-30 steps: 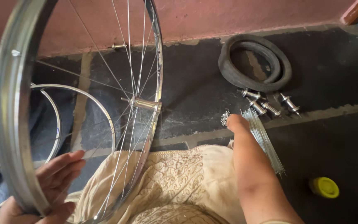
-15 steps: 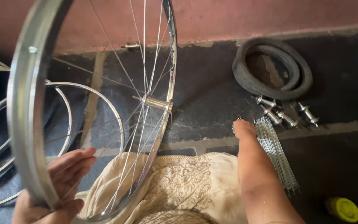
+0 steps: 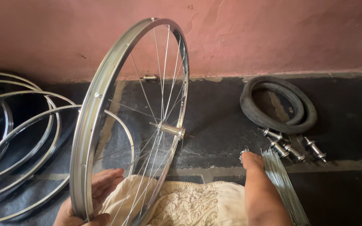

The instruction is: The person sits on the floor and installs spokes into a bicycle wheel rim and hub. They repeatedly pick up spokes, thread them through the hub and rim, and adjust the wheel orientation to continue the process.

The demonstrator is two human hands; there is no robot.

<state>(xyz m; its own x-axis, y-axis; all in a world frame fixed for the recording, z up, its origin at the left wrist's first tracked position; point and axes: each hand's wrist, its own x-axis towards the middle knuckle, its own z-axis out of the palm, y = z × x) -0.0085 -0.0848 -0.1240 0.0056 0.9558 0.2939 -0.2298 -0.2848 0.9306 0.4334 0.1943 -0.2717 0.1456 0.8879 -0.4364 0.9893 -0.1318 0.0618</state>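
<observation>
- Head view: my left hand (image 3: pixel 89 201) was clasped around the lower rim of the bicycle wheel (image 3: pixel 89 125), fingers behind it and thumb in front, keeping it upright over my lap. Its hub (image 3: pixel 170 128) sat mid-air, already laced with spokes.
- My right hand (image 3: pixel 252 161) reached down to the dark floor (image 3: pixel 214 121), fingers curled over a small heap of spoke nipples (image 3: pixel 244 153); I could not tell whether they pinched one.
- Just beside that hand lay a bundle of loose spokes (image 3: pixel 283 184), with four spare hubs (image 3: pixel 292 146) and a coiled tyre (image 3: pixel 278 104) beyond; bare rims (image 3: pixel 21 138) were stacked to my left.
- I judged this the fetching step in lacing the wheel: picking up a nipple. The next move called for a fine pinch, then carrying it to a rim hole without letting the wheel tip.
</observation>
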